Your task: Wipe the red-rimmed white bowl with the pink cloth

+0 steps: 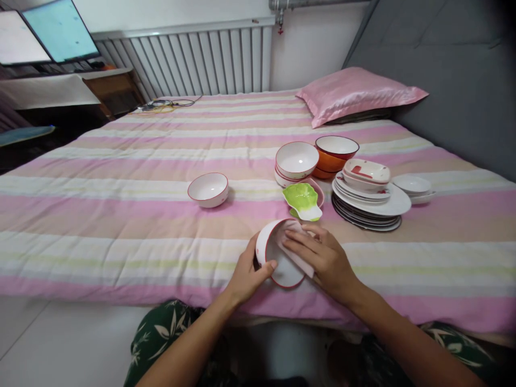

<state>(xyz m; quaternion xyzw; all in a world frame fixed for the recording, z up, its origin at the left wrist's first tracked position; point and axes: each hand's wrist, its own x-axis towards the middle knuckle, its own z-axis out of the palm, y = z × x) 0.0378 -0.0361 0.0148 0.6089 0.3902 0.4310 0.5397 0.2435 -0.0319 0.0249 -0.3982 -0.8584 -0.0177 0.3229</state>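
Note:
Near the bed's front edge, my left hand [248, 274] grips a white bowl [282, 266] with a red rim, thumb over the rim and fingers behind its outside. The bowl is tilted, its mouth facing me. My right hand [324, 258] presses a pale cloth or tissue [296, 250] against the inside of the bowl, fingers laid over it. Just beyond the bowl sits a green leaf-shaped dish [302, 199]. A similar red-rimmed bowl [208, 190] stands alone to the left on the bedspread.
Behind the green dish are stacked white bowls [297, 159] and orange bowls [336, 153]. To the right stand stacked plates [397, 203] topped with rectangular dishes [367, 172], and small white dishes [411, 184]. A pink pillow [360, 91] and cables [169, 103] lie farther back on the striped bed [121, 215].

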